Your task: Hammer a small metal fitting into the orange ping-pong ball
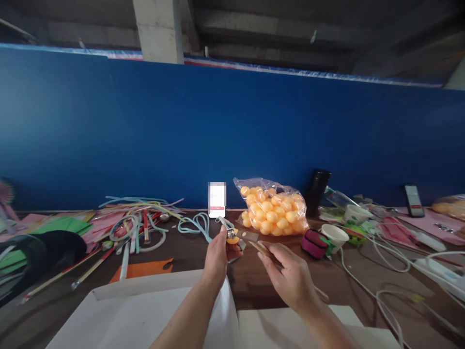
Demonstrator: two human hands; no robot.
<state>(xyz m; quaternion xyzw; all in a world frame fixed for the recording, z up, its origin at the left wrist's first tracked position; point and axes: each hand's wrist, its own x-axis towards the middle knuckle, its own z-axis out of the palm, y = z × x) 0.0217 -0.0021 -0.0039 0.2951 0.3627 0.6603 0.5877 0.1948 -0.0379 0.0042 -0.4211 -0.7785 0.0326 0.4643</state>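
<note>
My left hand [217,254] is closed around a small shiny round metal piece [231,234] with an orange-yellow part [235,239] beneath it. Fingers cover much of both, so their exact kind is unclear. Close by on the right, my right hand [290,274] grips a long light-brown wooden handle [262,248], whose rounded end [321,293] sticks out below the palm. A flat greyish piece [250,236] shows near the handle's front tip; I cannot tell whether they are joined. Both hands are above the dark brown table [254,293].
A clear bag of orange balls [274,211] stands behind my hands, beside a propped phone [217,198]. Rightward are a purple pouch [314,244], paper cup [334,237], black bottle [318,191] and white cables [363,286]. Tubes [134,230] and white sheets [145,310] lie left.
</note>
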